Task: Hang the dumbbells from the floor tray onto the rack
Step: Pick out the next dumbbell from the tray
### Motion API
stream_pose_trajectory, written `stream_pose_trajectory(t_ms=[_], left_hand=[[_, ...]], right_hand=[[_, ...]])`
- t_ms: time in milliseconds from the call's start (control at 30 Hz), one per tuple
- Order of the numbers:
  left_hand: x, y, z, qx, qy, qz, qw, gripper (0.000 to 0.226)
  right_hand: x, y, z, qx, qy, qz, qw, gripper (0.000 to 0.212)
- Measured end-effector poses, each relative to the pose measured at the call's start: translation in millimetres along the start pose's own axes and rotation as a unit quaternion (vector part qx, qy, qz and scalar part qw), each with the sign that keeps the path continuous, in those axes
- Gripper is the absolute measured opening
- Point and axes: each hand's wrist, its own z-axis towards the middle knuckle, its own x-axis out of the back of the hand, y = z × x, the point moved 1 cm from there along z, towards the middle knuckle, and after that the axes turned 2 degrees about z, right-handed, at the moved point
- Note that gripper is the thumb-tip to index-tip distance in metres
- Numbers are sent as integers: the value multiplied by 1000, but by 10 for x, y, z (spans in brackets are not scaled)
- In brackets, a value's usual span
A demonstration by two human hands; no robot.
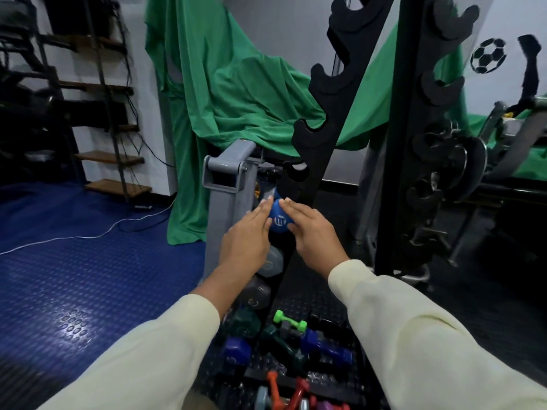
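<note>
Your left hand (247,236) reaches forward, fingers straight, pressed flat against left side of blue dumbbell (279,221). Dumbbell sits at rack (318,137), low on its left upright. Your right hand (313,229) mirrors it, fingers extended along dumbbell's right side. Below, more dumbbells lie in floor tray (299,377).

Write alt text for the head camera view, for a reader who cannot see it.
Both hands, left and right, press straight fingers against a blue dumbbell at a hook of the black rack. Below, more dumbbells, including a green one and a purple one, lie in the floor tray.
</note>
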Motion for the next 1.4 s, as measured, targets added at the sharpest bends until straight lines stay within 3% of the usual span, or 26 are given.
stream_pose_trajectory(t_ms=[133,267,400,500,867,1233,1400], left_hand=[[115,139,-87,72,-102,-29,992,64],[21,247,-455,108,-104,-87,985,68],[-149,327,-841,136,-87,-168,972,61],[-256,418,-1094,121,-87,-169,974,58],[-1009,344,-2075,168,-252,-155,940,48],[-1784,204,-2840,241,-444,-130,853,37],[-2101,-14,-3009,279,-490,-119,817,36]], right_hand=[[180,-24,-69,-25,-73,18,997,72],[213,-104,-355,-59,-89,52,993,75],[225,-79,-761,-116,-115,62,985,66],[255,-24,-1105,-183,-119,64,974,57],[58,251,-2327,-345,-165,55,922,38],[-434,789,-3386,-519,-229,66,821,35],[-642,1045,-3648,-560,-274,42,781,37]])
